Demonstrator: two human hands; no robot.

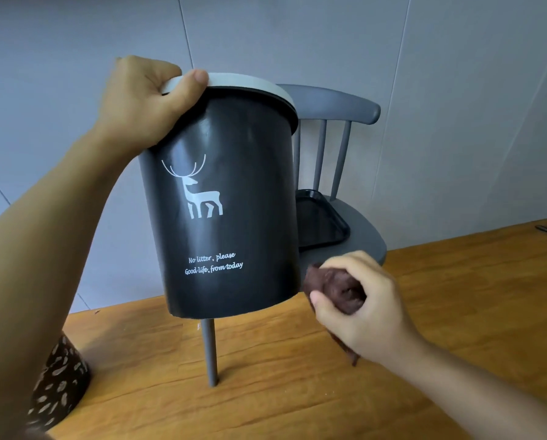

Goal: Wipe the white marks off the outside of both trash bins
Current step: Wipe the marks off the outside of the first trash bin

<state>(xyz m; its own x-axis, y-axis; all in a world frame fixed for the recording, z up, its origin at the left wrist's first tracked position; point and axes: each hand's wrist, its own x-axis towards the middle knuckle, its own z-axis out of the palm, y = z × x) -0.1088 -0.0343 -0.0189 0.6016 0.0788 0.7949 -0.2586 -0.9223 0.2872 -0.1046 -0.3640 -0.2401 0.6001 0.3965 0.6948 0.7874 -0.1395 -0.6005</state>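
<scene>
My left hand (pixel 145 100), at the upper left of the frame, grips the pale rim of the black trash bin (pixel 227 198), thumb curled over the top, and holds it tilted in mid-frame clear of the wooden floor (pixel 265 392). My right hand (pixel 364 306), at the lower right, is closed round a bunched dark brown cloth (pixel 338 289) just beside the bin's lower right edge; I cannot tell whether the cloth touches it. Behind the bin I see a grey chair (pixel 338 106) with a black tray (pixel 319 217) on its seat.

Bare forearms, no sleeves; dark brown garment (pixel 59 395) with pale leaf-like flecks at lower left.
</scene>
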